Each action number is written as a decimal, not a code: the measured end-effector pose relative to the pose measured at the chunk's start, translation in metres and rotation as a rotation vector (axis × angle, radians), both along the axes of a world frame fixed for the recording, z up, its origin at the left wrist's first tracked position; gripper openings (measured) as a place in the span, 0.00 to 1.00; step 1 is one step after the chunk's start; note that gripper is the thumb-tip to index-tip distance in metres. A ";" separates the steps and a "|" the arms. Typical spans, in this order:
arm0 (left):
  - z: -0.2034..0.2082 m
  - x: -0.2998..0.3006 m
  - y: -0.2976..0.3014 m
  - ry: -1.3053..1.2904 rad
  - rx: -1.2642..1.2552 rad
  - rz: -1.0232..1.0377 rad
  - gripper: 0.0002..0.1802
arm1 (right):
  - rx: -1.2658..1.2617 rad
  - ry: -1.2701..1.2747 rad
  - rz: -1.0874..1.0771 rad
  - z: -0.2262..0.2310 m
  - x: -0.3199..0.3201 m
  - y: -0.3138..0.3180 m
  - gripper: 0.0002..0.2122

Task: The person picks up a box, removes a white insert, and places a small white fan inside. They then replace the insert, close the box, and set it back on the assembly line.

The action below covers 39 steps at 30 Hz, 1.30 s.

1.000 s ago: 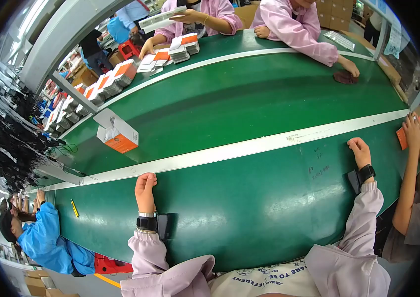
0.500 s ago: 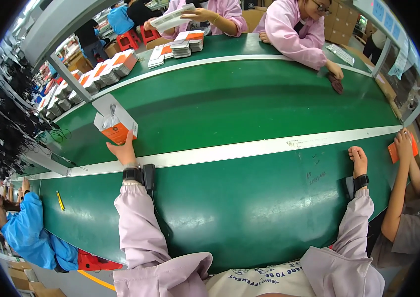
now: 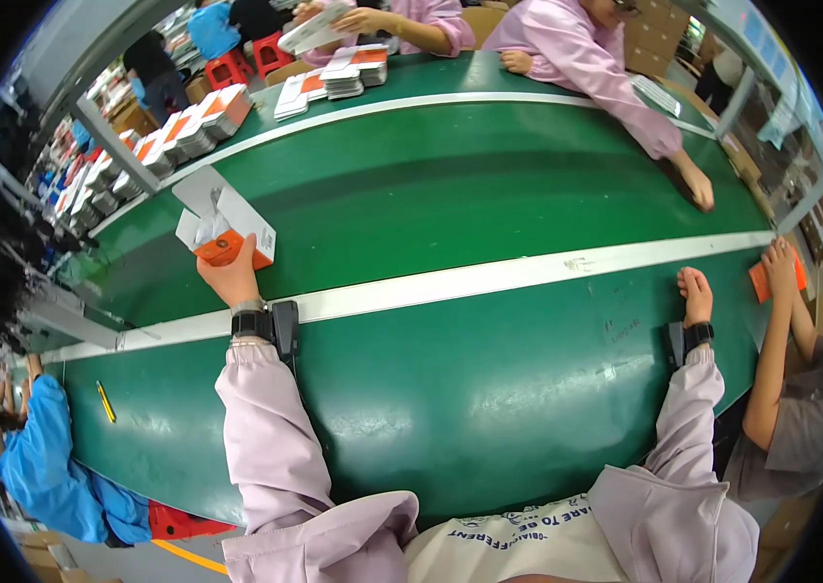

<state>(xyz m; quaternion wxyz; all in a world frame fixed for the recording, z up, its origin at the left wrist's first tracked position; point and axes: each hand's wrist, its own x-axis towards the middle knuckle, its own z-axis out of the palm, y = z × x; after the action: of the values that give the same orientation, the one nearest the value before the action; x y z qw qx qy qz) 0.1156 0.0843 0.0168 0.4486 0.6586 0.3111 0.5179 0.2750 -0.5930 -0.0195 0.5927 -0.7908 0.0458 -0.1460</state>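
On the green belt at the far left stands a small white and orange carton (image 3: 254, 227), its white flap raised. A clear plastic bag shows inside it. My left hand (image 3: 231, 276) is closed round the carton's near end, with the thumb on one side and the fingers on the other. Over the near green table at the right, my right hand (image 3: 694, 294) is loosely curled, and nothing shows in it. Both my wrists wear black straps with a dark block.
A white rail (image 3: 450, 284) divides belt from near table. A yellow pen (image 3: 105, 401) lies at the left. Stacked orange and white cartons (image 3: 200, 128) line the far edge. At the right a co-worker holds an orange box (image 3: 759, 282); another's hand (image 3: 695, 187) reaches over the belt.
My left hand has moved onto the carton and closed round it. Across the belt, the co-worker's hand has come nearer and rightward; the dark red thing under it no longer shows.
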 end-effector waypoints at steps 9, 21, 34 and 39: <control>0.020 0.002 -0.185 -0.022 0.007 -0.806 0.44 | 0.136 -0.063 0.233 0.014 -0.030 0.084 0.06; -0.001 -0.025 -0.324 -0.023 -0.044 -1.099 0.44 | 0.067 -0.425 0.888 0.064 -0.115 0.155 0.21; 0.007 -0.005 -0.347 -0.210 0.292 -1.193 0.24 | 0.018 -0.465 0.787 0.070 -0.118 0.151 0.25; 0.018 -0.013 -0.364 -0.021 0.293 -1.022 0.21 | 0.079 -0.376 0.751 0.071 -0.124 0.161 0.20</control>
<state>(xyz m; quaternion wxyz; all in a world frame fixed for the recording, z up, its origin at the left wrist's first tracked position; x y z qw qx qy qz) 0.1028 -0.2797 0.0353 0.5499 0.7769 -0.1296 0.2779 0.1509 -0.4317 0.0515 0.6324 -0.6888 -0.3493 -0.0598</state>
